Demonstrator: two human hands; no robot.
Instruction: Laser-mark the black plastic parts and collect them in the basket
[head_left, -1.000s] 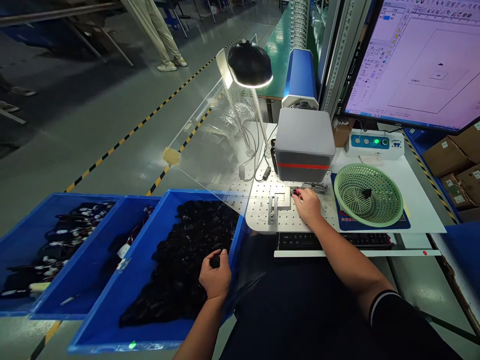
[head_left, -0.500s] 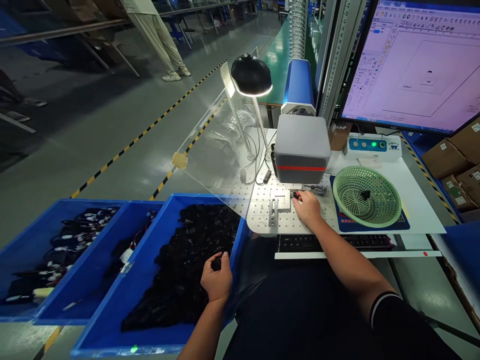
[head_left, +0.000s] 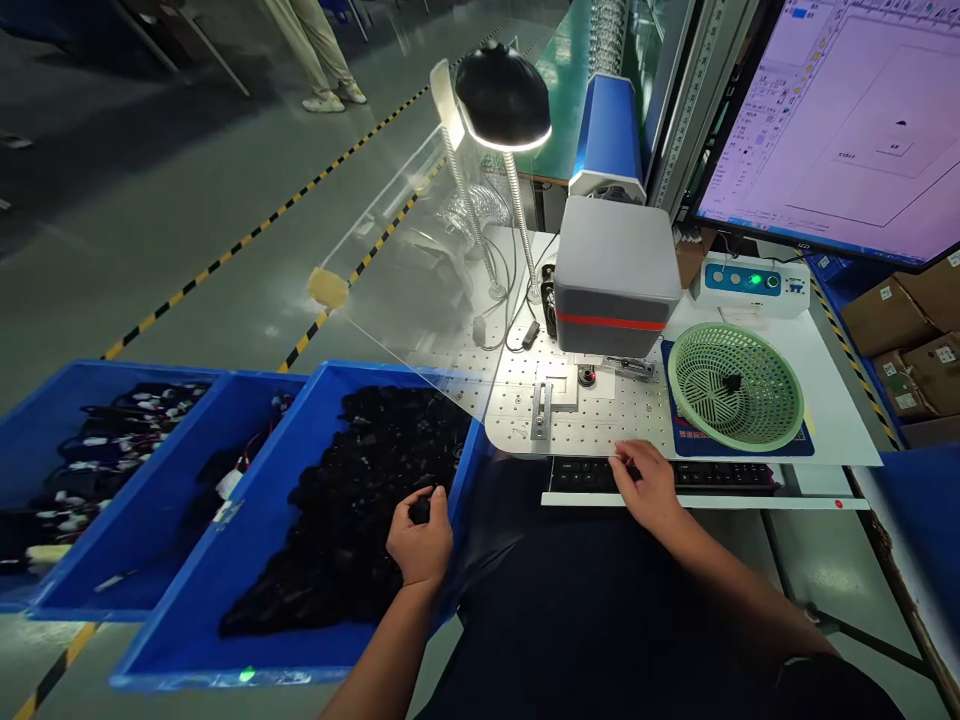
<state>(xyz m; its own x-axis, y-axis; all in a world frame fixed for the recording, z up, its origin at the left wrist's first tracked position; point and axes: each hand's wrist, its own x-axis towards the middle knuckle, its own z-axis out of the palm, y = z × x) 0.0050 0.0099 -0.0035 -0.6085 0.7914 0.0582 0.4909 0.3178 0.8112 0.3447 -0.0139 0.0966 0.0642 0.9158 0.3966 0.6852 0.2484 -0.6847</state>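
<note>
My left hand (head_left: 421,538) hovers over the blue bin of black parts, its thumb and fingers closed around a small black part (head_left: 420,510). My right hand (head_left: 646,487) is at the black keyboard (head_left: 720,476) below the table's front edge. Its fingers are loosely curled, with thumb and forefinger apart; the dark patch between them looks like keyboard. A small round black part (head_left: 586,377) with a red spot of light sits in the fixture on the perforated metal plate (head_left: 600,425). Over it stands the grey machine head (head_left: 616,270) with a red stripe.
A green basket (head_left: 679,400) with a small black piece (head_left: 732,383) inside stands at right on a blue mat. Blue bins (head_left: 180,655) with black parts and wired pieces fill the left. A lit lamp (head_left: 504,95), clear sheet, monitor (head_left: 862,120) and control box (head_left: 754,285) surround the table.
My right hand has let go of the round part in the fixture and drawn back to the keyboard. My left hand keeps its small black part. The view has shifted slightly.
</note>
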